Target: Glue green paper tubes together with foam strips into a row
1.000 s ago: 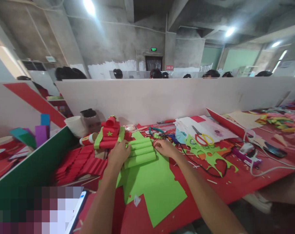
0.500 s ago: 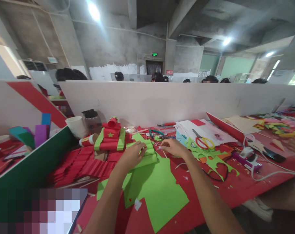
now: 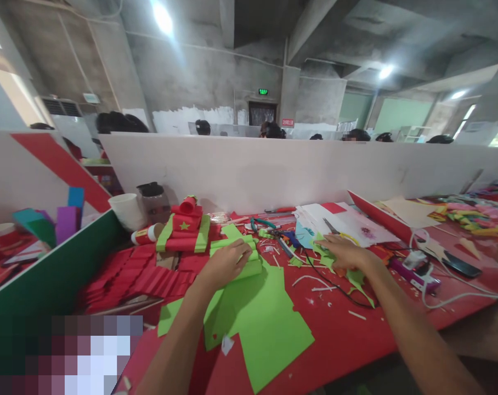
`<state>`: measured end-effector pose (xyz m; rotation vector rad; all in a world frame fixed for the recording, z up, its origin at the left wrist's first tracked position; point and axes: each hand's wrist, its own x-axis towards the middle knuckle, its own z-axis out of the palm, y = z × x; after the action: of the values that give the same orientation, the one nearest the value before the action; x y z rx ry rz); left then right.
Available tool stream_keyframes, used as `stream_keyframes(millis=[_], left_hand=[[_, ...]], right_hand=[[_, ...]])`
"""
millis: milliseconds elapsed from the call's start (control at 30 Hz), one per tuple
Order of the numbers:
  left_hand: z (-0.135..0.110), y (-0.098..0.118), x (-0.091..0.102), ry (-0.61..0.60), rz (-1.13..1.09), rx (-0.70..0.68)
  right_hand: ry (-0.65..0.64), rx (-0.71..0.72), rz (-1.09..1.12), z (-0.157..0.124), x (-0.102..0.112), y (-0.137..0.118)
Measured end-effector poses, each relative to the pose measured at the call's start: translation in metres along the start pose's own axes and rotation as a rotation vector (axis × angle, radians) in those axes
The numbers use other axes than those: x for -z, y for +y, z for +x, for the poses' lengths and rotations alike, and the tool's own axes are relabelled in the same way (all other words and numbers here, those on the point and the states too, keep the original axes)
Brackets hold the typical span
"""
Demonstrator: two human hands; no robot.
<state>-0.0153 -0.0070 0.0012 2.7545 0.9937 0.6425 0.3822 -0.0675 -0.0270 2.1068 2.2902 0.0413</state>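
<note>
My left hand (image 3: 228, 260) is over the rolled strips of light green paper (image 3: 253, 269), its fingers curled and closed. What is between those fingertips, if anything, I cannot make out. A flat light green sheet (image 3: 269, 323) spreads below the rolls. To the right, my right hand (image 3: 345, 252) reaches with fingers apart over cut green paper scraps (image 3: 358, 280). It partly covers the scissors (image 3: 329, 225), whose blades and a yellow handle still show. Left of my left hand stands a red and green paper piece with a star (image 3: 184, 226).
Pleated red paper (image 3: 137, 274) lies at the left, near a glue bottle (image 3: 148, 235) and white cups (image 3: 128, 211). Pliers (image 3: 263, 225), a dark cable and scraps lie mid-table. A purple power strip (image 3: 413, 274) with white cord sits right. A white partition (image 3: 253, 170) runs behind.
My right hand has moved right, from beside the green rolls to over the scraps and scissors. The green scraps have shifted left, uncovering more cable. My left hand stays at the rolls.
</note>
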Motion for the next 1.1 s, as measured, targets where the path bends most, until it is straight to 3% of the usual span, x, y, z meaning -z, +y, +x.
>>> stream_keyframes(millis=[200, 433, 600, 733, 867, 1100], left_hand=[[0.001, 0.005, 0.002, -0.029, -0.009, -0.006], [0.006, 0.011, 0.001, -0.063, -0.063, 0.013], [0.017, 0.039, -0.003, -0.101, -0.074, -0.081], [0.037, 0.071, -0.011, -0.2, -0.1, -0.213], [0.07, 0.104, -0.035, -0.204, -0.133, -0.275], [0.126, 0.147, -0.106, -0.133, -0.014, -0.396]], right_hand=[[0.109, 0.196, 0.107, -0.014, 0.003, 0.006], [0.175, 0.154, 0.361, -0.01, 0.012, 0.028], [0.188, 0.153, 0.435, -0.015, 0.013, 0.037], [0.183, 0.086, 0.456, -0.024, 0.015, 0.037], [0.183, 0.029, 0.505, -0.027, 0.014, 0.036], [0.264, 0.029, 0.538, -0.023, 0.015, 0.03]])
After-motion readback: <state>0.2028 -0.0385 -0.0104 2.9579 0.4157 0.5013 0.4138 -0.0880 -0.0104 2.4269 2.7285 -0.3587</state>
